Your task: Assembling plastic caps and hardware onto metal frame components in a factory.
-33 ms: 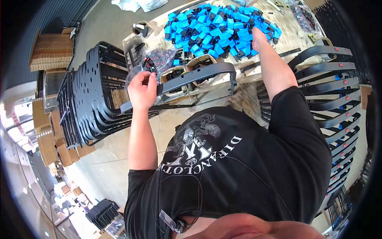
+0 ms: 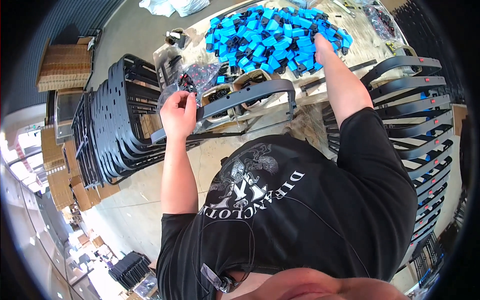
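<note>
Among the blue and black plastic parts (image 2: 272, 37), heaped on the far side of the table, my right hand (image 2: 324, 49) reaches into the right edge of the pile. Its fingers are largely hidden there. My left hand (image 2: 179, 112) is closed, thumb and fingers curled together, in front of a curved black metal frame (image 2: 245, 94). Small black and red pieces (image 2: 187, 82) show right at its fingertips; whether they are held or lie behind is unclear. The frame runs from behind my left wrist across the table's near edge and bends down at its right end.
Two open containers of small dark parts (image 2: 217, 95) stand behind the frame, beside a clear plastic bag (image 2: 205, 72). Black frames (image 2: 122, 115) are stacked at left. More frames with red marks (image 2: 417, 120) stand in a row at right. Cardboard stacks (image 2: 65, 62) are far left.
</note>
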The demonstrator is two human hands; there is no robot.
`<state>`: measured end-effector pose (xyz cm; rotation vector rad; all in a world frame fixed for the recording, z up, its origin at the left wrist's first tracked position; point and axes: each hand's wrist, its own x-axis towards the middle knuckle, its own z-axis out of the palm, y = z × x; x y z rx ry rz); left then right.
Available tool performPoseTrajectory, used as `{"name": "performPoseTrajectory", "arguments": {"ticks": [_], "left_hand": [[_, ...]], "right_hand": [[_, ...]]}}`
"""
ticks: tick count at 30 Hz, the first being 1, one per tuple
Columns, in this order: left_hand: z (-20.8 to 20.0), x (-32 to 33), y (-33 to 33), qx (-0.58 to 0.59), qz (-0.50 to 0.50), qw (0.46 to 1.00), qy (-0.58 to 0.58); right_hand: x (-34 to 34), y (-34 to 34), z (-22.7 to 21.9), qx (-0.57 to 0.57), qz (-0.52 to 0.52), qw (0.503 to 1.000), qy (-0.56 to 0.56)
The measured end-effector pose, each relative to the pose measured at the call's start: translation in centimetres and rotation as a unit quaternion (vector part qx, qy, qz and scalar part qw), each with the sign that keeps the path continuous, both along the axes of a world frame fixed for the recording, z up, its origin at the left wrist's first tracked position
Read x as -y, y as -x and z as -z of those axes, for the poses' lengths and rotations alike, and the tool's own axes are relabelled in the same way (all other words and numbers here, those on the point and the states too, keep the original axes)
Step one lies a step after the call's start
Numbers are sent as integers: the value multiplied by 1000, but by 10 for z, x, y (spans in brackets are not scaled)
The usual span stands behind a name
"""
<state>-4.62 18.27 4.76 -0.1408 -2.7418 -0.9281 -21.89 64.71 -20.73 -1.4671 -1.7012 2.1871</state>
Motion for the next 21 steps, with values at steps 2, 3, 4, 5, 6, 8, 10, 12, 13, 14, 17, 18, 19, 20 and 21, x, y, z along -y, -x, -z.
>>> {"name": "performPoseTrajectory", "arguments": {"ticks": [2, 3, 4, 5, 6, 8, 10, 12, 13, 14, 17, 18, 19, 20, 21], "left_hand": [[0, 0, -2, 10, -6, 1000, -13], [0, -1, -3, 15, -8, 1000, -13], [-1, -3, -2, 18, -8, 1000, -12], [-2, -5, -1, 12, -4, 1000, -4], [-1, -5, 0, 9, -3, 1000, -3], [4, 2, -4, 20, -22, 1000, -9], [3, -2, -1, 18, -10, 1000, -15], [4, -1, -1, 18, -11, 1000, -18], [6, 3, -5, 13, -24, 1000, -13], [7, 5, -6, 8, -30, 999, -10], [7, 3, -2, 1, -18, 1000, -6], [8, 3, -2, 1, -20, 1000, -5], [9, 2, 1, -1, -13, 1000, -5], [9, 0, 4, -4, -4, 1000, -5], [10, 2, 3, -3, -9, 1000, -3]], "right_hand": [[8, 3, -9, 49, -17, 998, -46], [7, -1, -7, 48, -14, 998, -47], [6, -6, -1, 48, -19, 998, -43], [5, -10, 5, 47, -23, 998, -38], [7, -12, 7, 46, -31, 998, -32], [26, -13, -20, 41, -20, 999, -22], [8, -12, -17, 26, -6, 1000, -1], [11, -14, -21, 16, 19, 999, 42], [28, -21, -46, 9, 22, 999, 46], [36, -26, -62, 0, 32, 998, 49], [20, -19, -39, 26, -8, 1000, 7], [17, -14, -36, 37, -28, 999, -4], [7, -9, -24, 47, -43, 998, -6], [-4, -5, -12, 47, -38, 998, -6], [1, -2, -15, 42, -66, 997, 4]]}}
